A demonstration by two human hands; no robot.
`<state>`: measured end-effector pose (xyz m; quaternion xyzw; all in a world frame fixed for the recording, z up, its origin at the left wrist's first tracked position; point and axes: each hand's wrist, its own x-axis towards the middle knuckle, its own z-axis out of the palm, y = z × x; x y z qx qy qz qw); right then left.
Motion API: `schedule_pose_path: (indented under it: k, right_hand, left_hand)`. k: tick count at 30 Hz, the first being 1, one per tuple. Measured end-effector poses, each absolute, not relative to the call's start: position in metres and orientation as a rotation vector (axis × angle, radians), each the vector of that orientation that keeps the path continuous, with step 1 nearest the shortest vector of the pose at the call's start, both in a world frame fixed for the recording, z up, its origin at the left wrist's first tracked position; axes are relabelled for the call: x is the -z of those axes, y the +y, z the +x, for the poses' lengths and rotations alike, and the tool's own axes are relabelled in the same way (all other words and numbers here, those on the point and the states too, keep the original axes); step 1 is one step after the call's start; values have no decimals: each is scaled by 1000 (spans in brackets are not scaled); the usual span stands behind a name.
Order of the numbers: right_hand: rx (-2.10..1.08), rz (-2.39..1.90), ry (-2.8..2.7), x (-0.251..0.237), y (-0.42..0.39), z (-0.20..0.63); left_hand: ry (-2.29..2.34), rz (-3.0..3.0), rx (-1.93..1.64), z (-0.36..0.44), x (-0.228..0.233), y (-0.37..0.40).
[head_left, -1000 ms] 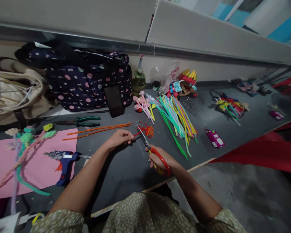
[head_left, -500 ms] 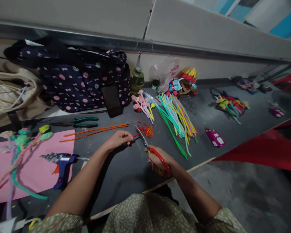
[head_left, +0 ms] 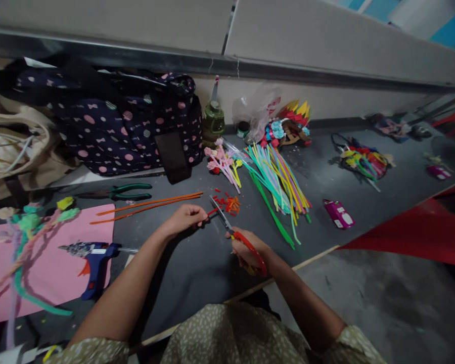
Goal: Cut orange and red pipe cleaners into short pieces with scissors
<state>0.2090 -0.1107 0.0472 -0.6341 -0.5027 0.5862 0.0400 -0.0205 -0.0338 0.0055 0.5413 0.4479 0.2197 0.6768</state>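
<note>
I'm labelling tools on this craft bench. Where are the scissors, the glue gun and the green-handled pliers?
scissors (head_left: pixel 250 247): head view, on the red handle loop in the right hand.
glue gun (head_left: pixel 98 265): head view, on its blue grip.
green-handled pliers (head_left: pixel 131 192): head view, on the handles.

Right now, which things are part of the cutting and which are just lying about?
In use: left hand pinching red pipe cleaner; right hand working scissors; red cut bits.

Lying about: pliers, glue gun, orange stems, coloured stems, spotted bag.
</note>
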Motion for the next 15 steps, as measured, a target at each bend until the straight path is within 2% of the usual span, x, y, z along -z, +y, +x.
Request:
schedule_pose_path:
  k: [9, 15]
  right_hand:
    - [-1813, -1999, -1410, -41, -109, 205]
    - [-1797, -1876, -1490, -35, -107, 210]
  left_hand:
    - [1025, 1216, -475, -22, 4, -32]
    - [1074, 1195, -464, -18, -1, -32]
